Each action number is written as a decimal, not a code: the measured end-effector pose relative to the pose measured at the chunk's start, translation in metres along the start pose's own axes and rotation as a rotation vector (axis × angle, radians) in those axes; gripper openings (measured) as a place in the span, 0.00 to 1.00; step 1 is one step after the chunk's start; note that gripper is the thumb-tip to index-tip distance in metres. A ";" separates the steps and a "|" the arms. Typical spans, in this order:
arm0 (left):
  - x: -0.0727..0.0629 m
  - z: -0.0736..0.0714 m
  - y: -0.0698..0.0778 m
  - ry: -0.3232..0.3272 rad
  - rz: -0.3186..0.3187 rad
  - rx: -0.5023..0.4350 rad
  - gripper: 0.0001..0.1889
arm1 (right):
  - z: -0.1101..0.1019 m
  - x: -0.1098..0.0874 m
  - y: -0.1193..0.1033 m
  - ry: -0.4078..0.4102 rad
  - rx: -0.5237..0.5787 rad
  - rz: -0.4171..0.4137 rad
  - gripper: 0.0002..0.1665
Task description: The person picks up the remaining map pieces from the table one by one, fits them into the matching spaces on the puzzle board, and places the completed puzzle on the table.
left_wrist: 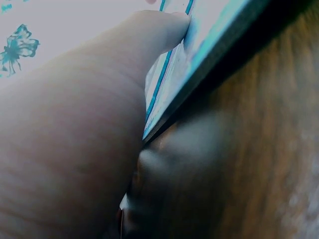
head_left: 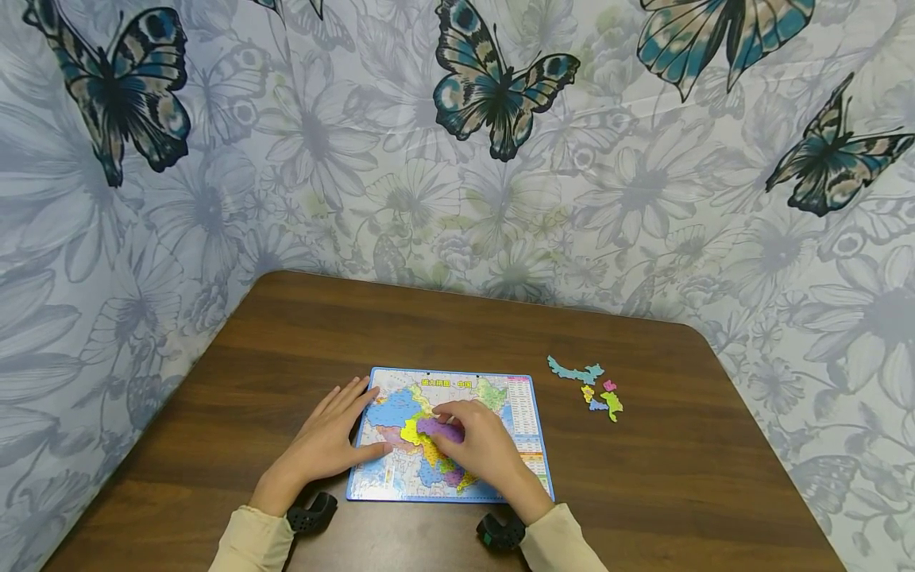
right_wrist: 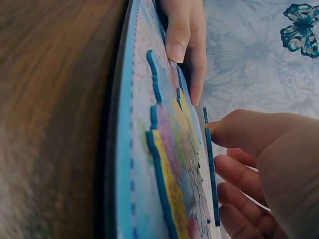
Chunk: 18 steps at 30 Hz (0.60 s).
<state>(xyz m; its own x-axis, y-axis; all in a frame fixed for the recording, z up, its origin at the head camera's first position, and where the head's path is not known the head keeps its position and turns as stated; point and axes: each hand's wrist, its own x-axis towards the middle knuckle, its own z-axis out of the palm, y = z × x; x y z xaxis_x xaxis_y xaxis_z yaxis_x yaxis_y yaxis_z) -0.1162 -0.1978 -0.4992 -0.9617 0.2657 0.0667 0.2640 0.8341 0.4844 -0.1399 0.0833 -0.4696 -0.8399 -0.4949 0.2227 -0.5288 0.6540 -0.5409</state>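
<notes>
A map jigsaw board [head_left: 382,486] with a blue rim lies on the table, partly filled with coloured pieces. My right hand [head_left: 486,446] is over its middle and pinches a long purple puzzle piece [head_left: 439,430]. Seen edge-on in the right wrist view, that puzzle piece [right_wrist: 213,174] is slightly off the board, between thumb and fingers. My left hand [head_left: 322,438] rests at the board's left edge, fingers extended and thumb lying on the board. In the left wrist view the thumb [left_wrist: 159,32] touches the board's surface; the other fingers are mostly hidden.
Right of the board lie several loose puzzle pieces: a long light-blue piece [head_left: 576,371], a yellow-green piece [head_left: 612,403], and small pink, yellow and blue ones. The brown wooden table [head_left: 686,477] has a back edge against a butterfly-patterned wall covering [head_left: 322,159]. Both wrists wear black devices [head_left: 312,514].
</notes>
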 end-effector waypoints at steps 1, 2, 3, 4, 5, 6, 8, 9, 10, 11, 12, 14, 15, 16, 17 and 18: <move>0.000 0.000 0.000 0.001 0.001 0.001 0.52 | 0.000 0.000 0.000 -0.003 -0.003 0.001 0.20; 0.000 0.000 0.000 0.001 0.001 0.000 0.52 | 0.000 0.000 0.000 -0.008 -0.004 0.003 0.20; 0.000 0.000 0.000 0.002 0.000 0.001 0.52 | -0.001 0.000 0.000 -0.013 -0.004 0.007 0.20; 0.000 0.000 0.000 0.003 0.001 0.002 0.52 | -0.001 0.000 0.000 -0.019 -0.005 0.011 0.21; 0.000 0.000 0.000 0.004 0.000 0.002 0.52 | -0.001 0.000 0.000 -0.026 -0.006 0.013 0.21; 0.000 0.000 0.000 0.004 0.001 0.004 0.52 | -0.002 0.000 0.000 -0.035 -0.005 0.015 0.21; 0.000 0.000 0.000 0.005 0.000 0.008 0.52 | -0.004 0.000 0.001 -0.057 0.001 0.013 0.21; 0.000 -0.001 0.001 0.005 0.000 0.007 0.52 | -0.005 0.000 0.002 -0.071 0.006 0.010 0.22; 0.000 -0.001 0.001 0.005 0.001 0.008 0.52 | -0.007 0.000 0.004 -0.090 0.010 0.004 0.22; 0.000 -0.001 0.001 0.006 0.002 0.008 0.52 | -0.009 0.000 0.005 -0.110 0.012 -0.003 0.23; 0.000 -0.001 0.001 0.006 0.002 0.007 0.52 | -0.011 0.000 0.007 -0.134 0.015 -0.011 0.25; 0.000 -0.001 0.001 0.005 0.003 0.005 0.52 | -0.017 0.000 0.011 -0.189 0.028 -0.029 0.28; 0.000 -0.001 0.001 0.004 0.003 0.003 0.52 | -0.019 0.000 0.013 -0.218 0.033 -0.033 0.30; 0.000 -0.001 0.002 0.003 0.003 0.002 0.52 | -0.022 -0.001 0.015 -0.245 0.035 -0.036 0.32; 0.000 -0.001 0.002 0.003 0.003 0.001 0.52 | -0.024 -0.001 0.016 -0.267 0.037 -0.040 0.33; 0.000 -0.001 0.002 0.003 0.002 0.001 0.52 | -0.026 -0.001 0.018 -0.284 0.043 -0.046 0.34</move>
<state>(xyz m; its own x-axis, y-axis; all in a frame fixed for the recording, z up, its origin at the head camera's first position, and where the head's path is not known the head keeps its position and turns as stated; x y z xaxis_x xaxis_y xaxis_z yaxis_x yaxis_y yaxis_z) -0.1161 -0.1969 -0.4971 -0.9614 0.2662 0.0704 0.2663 0.8338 0.4837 -0.1515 0.1103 -0.4583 -0.7442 -0.6678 0.0146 -0.5545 0.6055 -0.5708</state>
